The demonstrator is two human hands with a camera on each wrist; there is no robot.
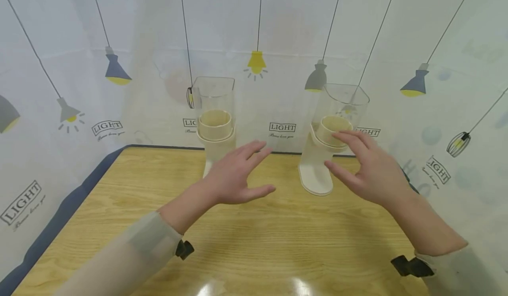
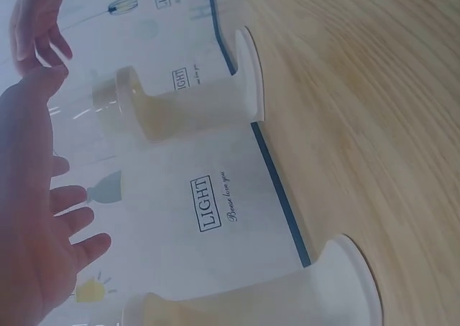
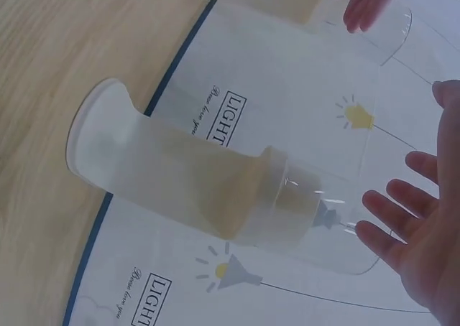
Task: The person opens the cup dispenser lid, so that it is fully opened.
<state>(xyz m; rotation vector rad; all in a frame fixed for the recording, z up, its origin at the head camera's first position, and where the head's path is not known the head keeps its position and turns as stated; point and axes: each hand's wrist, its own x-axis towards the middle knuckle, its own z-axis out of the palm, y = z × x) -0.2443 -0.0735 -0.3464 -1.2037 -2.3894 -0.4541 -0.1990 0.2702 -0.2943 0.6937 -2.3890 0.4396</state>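
Two cream-coloured stands with rounded feet stand upright, each with a ring-like cup at the top and a tall clear sleeve above it. My left hand (image 1: 240, 174), fingers extended and thumb apart, is in front of the left stand (image 1: 216, 146) and overlaps its lower part in the head view. My right hand (image 1: 373, 168) is beside the right stand (image 1: 313, 172), fingertips overlapping its cup in that view. In the right wrist view, the fingers (image 3: 402, 211) lie near the clear sleeve (image 3: 345, 250). Neither hand holds anything.
The stands are near the back edge of a wooden table (image 1: 278, 234). A white cloth (image 1: 151, 88) printed with hanging lamps and the word LIGHT surrounds the back and sides. Dark straps (image 1: 412, 267) are on both wrists. A dark blue band borders the table.
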